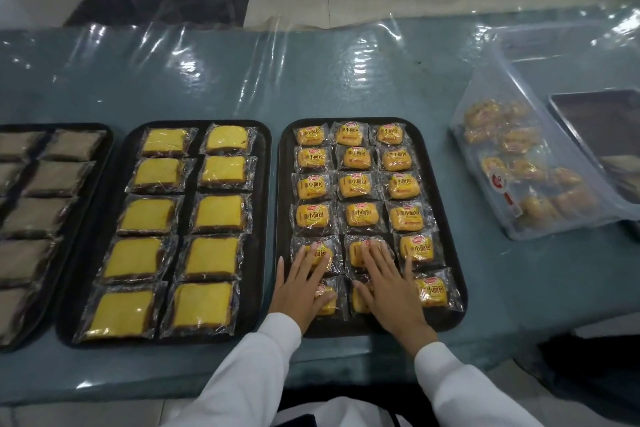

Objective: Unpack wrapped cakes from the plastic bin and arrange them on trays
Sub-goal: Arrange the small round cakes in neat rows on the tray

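Wrapped cakes (356,184) with orange printed labels fill a dark tray (453,274) in three columns near the front edge of the tabletop (346,80), which is covered in clear plastic sheeting. Both hands lie flat on the tray's near rows: the left hand (304,288) rests on the two nearest cakes of the left column, the right hand (388,288) on the two nearest of the middle column. Their fingers (375,255) are straight and spread, pressing down on the wrappers and gripping nothing. White sleeves (249,367) cover both forearms. More of the same cakes sit in the clear plastic bin (540,163), tilted near the right edge of the tabletop. Left of the filled tray, a second dark tray (258,218) holds two columns of larger yellow cake slices (214,256) in clear wrap. At the left edge, a third tray (100,163) carries brown wrapped pieces (52,180).
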Motion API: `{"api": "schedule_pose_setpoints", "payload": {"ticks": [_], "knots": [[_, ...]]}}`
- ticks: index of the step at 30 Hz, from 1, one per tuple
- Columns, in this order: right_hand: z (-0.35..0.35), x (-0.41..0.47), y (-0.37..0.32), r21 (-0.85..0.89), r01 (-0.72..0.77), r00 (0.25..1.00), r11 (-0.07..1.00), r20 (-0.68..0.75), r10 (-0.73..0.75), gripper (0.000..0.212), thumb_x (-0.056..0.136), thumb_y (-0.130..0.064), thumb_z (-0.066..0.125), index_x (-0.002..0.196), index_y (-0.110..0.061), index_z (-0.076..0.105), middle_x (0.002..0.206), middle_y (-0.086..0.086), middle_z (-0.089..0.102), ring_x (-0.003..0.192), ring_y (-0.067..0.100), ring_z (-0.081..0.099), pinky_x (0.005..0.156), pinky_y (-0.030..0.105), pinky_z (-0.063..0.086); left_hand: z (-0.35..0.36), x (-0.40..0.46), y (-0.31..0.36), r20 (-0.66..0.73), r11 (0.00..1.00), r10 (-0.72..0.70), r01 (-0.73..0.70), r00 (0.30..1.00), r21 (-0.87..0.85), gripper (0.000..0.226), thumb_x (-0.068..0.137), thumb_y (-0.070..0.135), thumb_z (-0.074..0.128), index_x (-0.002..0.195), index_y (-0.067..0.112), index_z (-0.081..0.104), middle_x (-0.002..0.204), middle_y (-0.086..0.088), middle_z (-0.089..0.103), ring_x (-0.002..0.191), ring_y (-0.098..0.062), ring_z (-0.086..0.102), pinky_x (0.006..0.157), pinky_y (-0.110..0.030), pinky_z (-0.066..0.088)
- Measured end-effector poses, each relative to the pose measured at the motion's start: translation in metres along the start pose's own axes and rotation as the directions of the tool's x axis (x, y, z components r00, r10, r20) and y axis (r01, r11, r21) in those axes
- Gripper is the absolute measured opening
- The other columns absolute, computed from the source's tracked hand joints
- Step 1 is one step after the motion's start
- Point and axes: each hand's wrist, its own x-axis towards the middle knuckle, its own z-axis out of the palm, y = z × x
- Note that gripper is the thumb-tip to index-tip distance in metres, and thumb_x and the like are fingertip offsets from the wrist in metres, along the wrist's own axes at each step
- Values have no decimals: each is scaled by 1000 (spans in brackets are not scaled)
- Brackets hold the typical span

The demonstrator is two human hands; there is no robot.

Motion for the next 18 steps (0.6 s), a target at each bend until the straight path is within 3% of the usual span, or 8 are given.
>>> {"api": "schedule_pose_setpoints", "payload": {"ticks": [3, 6, 18], "knots": [[-1, 7, 1, 15, -9, 1000, 1000, 23, 9, 75, 104, -67, 15, 166, -28, 0, 173, -3, 2, 160, 20, -3, 126, 65, 4, -2, 5, -2, -6, 1000, 2, -2, 1000, -10, 79, 94, 74, 15, 159, 40, -14, 166, 6, -28, 154, -22, -24, 122, -54, -15], [-10, 22, 2, 32, -4, 1000, 999, 24, 3, 72, 104, -65, 12, 165, -29, -3, 173, -4, -10, 159, 17, -13, 127, 60, -2, -13, 17, -2, -33, 998, -29, 27, 999, -63, 72, 99, 70, 17, 161, 41, -7, 166, 9, -26, 155, -19, -23, 123, -52, -14], [-48, 117, 23, 169, -58, 998, 984, 14, 57, 71, 109, -52, 30, 165, -26, -5, 172, -6, -13, 158, 15, -14, 127, 61, 2, -65, 111, -7, -67, 998, -23, 19, 997, -57, 62, 109, 50, 30, 163, 35, 4, 172, 5, -8, 158, -20, -13, 126, -58, -2]]}}
